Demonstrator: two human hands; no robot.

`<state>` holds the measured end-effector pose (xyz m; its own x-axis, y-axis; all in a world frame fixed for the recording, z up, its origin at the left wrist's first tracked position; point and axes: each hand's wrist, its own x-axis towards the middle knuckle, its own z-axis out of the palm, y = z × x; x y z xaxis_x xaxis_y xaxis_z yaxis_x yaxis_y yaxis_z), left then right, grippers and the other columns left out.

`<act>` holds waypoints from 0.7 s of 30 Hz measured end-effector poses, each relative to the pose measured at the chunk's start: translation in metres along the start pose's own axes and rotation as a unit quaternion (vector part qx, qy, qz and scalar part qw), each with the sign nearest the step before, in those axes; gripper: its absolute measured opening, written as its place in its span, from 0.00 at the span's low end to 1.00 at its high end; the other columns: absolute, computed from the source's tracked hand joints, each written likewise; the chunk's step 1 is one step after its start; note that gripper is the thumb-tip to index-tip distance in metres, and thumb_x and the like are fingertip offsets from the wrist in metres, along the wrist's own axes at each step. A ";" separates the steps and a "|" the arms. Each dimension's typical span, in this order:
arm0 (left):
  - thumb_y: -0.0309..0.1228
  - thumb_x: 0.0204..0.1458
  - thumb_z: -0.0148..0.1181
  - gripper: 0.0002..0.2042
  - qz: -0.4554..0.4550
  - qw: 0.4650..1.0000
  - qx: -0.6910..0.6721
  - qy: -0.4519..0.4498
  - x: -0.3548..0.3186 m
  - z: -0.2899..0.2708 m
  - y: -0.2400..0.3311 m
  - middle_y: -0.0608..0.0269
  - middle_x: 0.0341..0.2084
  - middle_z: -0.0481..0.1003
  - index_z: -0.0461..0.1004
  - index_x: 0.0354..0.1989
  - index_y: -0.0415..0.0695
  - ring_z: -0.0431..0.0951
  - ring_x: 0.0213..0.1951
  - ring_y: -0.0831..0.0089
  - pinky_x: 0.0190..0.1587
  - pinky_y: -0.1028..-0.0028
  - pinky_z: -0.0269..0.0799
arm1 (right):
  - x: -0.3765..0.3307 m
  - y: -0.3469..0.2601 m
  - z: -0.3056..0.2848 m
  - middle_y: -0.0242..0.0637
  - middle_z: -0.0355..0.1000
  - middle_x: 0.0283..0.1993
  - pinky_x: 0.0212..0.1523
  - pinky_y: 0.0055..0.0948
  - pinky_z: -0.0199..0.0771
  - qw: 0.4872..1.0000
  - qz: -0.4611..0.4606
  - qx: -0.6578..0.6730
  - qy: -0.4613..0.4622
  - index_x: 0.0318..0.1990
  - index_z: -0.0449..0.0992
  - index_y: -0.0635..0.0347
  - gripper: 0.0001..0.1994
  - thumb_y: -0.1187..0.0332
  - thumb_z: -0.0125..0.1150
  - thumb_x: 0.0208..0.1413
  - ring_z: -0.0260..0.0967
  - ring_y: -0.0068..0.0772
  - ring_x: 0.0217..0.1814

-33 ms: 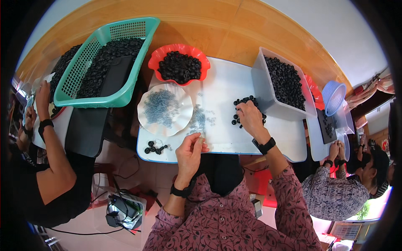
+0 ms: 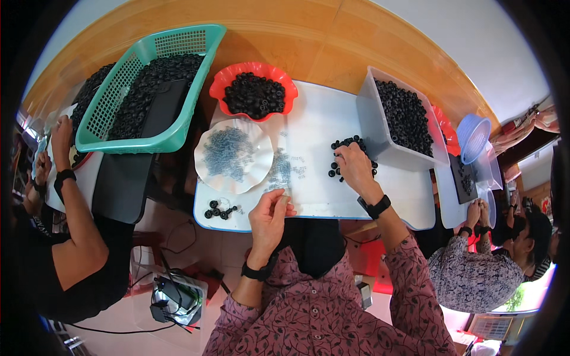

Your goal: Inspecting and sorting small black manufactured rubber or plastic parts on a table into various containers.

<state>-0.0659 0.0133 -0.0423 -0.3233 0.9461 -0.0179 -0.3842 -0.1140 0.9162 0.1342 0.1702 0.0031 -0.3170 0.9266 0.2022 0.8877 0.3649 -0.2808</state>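
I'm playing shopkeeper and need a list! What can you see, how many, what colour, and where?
Table: one, white, middle
Green basket: one, green, upper left
Flat case: one, black, in green basket
Wavy bowl: one, red, table's far side
Bin: one, cloudy, table's right
Bead-like pieces: too many to count, black, in basket, bowl, bin and on table
Wavy plate: one, white, table's left
Tiny pieces: uncountable, bluish grey, on plate and beside it
Round basket: one, lavender, far right
Other people: several, dark or patterned clothes, both sides
Edge clutter: too unclear to count
Sleeves: two, maroon patterned, bottom
Left grip: one, black wristband, table's near edge
Right grip: one, black wristband, at loose black pieces
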 end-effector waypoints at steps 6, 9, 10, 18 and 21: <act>0.22 0.59 0.55 0.10 -0.002 1.000 -0.002 0.007 0.000 -0.001 -0.003 0.60 0.30 0.76 0.71 0.47 0.33 0.78 0.29 0.78 0.34 0.77 0.79 | 0.005 -0.001 0.002 0.44 0.68 0.38 0.40 0.43 0.71 0.999 0.007 -0.042 -0.028 0.37 0.76 0.62 0.06 0.70 0.59 0.53 0.71 0.49 0.39; 0.24 0.61 0.52 0.11 -0.010 1.000 0.025 -0.014 0.000 -0.002 -0.001 0.57 0.34 0.76 0.70 0.49 0.33 0.77 0.33 0.76 0.37 0.75 0.80 | 0.005 -0.003 -0.001 0.44 0.68 0.38 0.40 0.43 0.72 0.997 0.006 -0.062 -0.045 0.36 0.76 0.63 0.06 0.70 0.58 0.53 0.71 0.50 0.38; 0.24 0.61 0.52 0.11 -0.011 1.000 0.026 -0.014 0.000 -0.003 -0.002 0.57 0.34 0.76 0.70 0.49 0.33 0.77 0.33 0.76 0.37 0.75 0.80 | 0.004 -0.005 -0.004 0.44 0.69 0.38 0.40 0.43 0.72 0.997 0.000 -0.060 -0.046 0.35 0.76 0.64 0.06 0.70 0.58 0.54 0.71 0.50 0.37; 0.23 0.59 0.55 0.10 -0.005 1.000 0.018 0.004 0.000 0.000 -0.002 0.60 0.31 0.76 0.71 0.48 0.33 0.78 0.30 0.79 0.35 0.78 0.79 | -0.012 -0.038 -0.017 0.42 0.69 0.35 0.37 0.40 0.70 0.996 -0.030 0.051 -0.059 0.32 0.78 0.60 0.03 0.72 0.61 0.52 0.71 0.48 0.36; 0.23 0.59 0.55 0.10 -0.008 1.000 0.023 0.002 0.000 0.000 0.001 0.60 0.31 0.76 0.71 0.48 0.33 0.78 0.30 0.79 0.35 0.78 0.79 | -0.011 -0.035 -0.014 0.42 0.69 0.34 0.37 0.39 0.70 0.995 -0.041 0.040 -0.078 0.34 0.79 0.60 0.04 0.72 0.61 0.52 0.71 0.47 0.35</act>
<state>-0.0663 0.0126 -0.0419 -0.3204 0.9466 -0.0348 -0.3502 -0.0843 0.9329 0.1115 0.1455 0.0240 -0.4401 0.8943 0.0815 0.8295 0.4396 -0.3446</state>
